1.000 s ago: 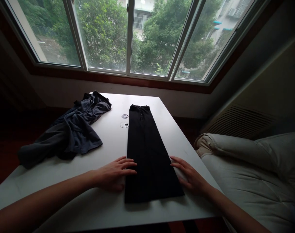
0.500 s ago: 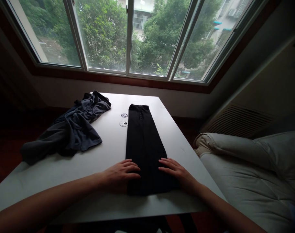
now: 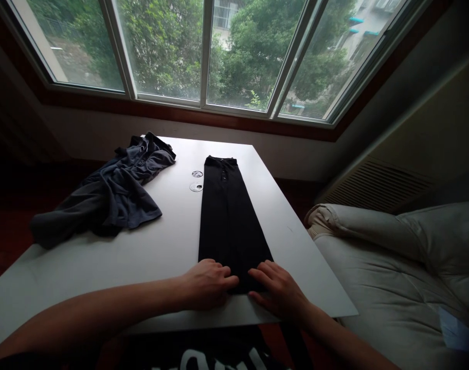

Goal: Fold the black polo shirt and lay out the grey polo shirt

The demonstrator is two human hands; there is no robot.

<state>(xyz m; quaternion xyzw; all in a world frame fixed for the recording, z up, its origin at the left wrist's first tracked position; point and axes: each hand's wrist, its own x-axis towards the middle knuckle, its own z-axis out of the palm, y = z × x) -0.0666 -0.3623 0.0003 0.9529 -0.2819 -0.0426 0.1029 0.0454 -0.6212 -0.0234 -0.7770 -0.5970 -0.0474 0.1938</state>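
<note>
A pair of black trousers (image 3: 229, 210) lies flat on the white table (image 3: 157, 264), waistband at the far end and hem near me. My left hand (image 3: 211, 281) is closed at the lower left corner, its fingers curled over the cloth. At the lower right side rests my right hand (image 3: 278, 288), fingers bent on the fabric and thumb apart from them, near the hem. Both palms are hidden. Left of the trousers, a crumpled dark grey garment (image 3: 119, 195) lies partly past the table's left edge.
Two small round items (image 3: 196, 187) lie beside the trousers' upper left side. A pale padded sofa (image 3: 392, 272) stands to the right of the table. Beyond the far edge is a wide window (image 3: 203, 56) above a wall.
Both hands have slid toward the hem. My left hand's fingers have gone from lying flat to curled on the cloth. The view has tipped slightly downward.
</note>
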